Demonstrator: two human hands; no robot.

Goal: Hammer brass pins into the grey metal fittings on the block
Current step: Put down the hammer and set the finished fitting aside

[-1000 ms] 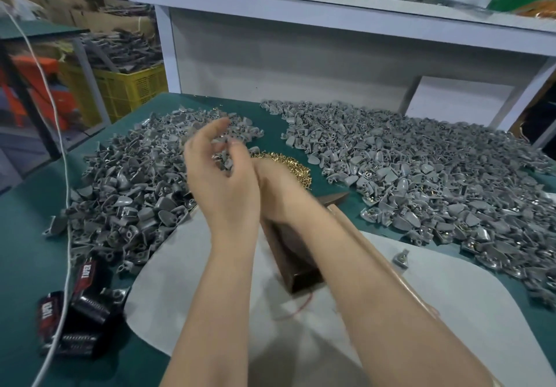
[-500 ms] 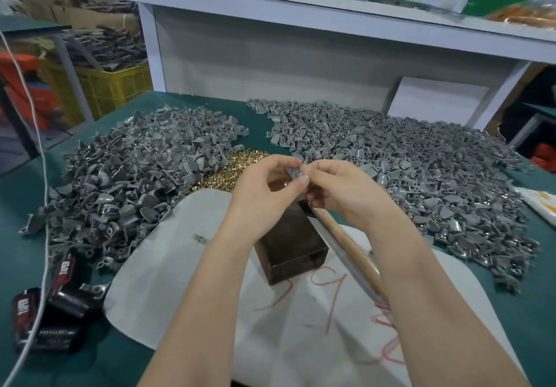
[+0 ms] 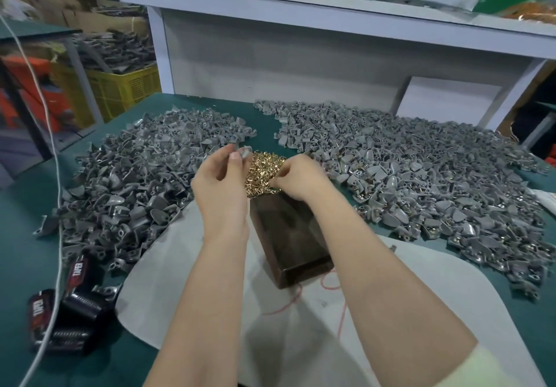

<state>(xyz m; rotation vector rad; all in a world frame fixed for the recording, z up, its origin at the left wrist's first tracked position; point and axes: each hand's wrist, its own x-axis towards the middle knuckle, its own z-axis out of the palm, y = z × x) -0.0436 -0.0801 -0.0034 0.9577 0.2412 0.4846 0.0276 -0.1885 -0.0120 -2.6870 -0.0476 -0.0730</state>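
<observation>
Over the brass pins (image 3: 264, 165) | left hand (image 3: 221, 189) pinches a grey fitting (image 3: 245, 154), ready for its pin | right hand (image 3: 301, 180): fingers (image 3: 279, 179) curl into the pins to get one, pinch unclear

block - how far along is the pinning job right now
Done: the right pile shows brass glints, so those fittings look pinned. In hand: the left hand pinches a grey fitting; the right hand reaches into the brass pins. Left: the block is bare, and the large left pile awaits.
</observation>
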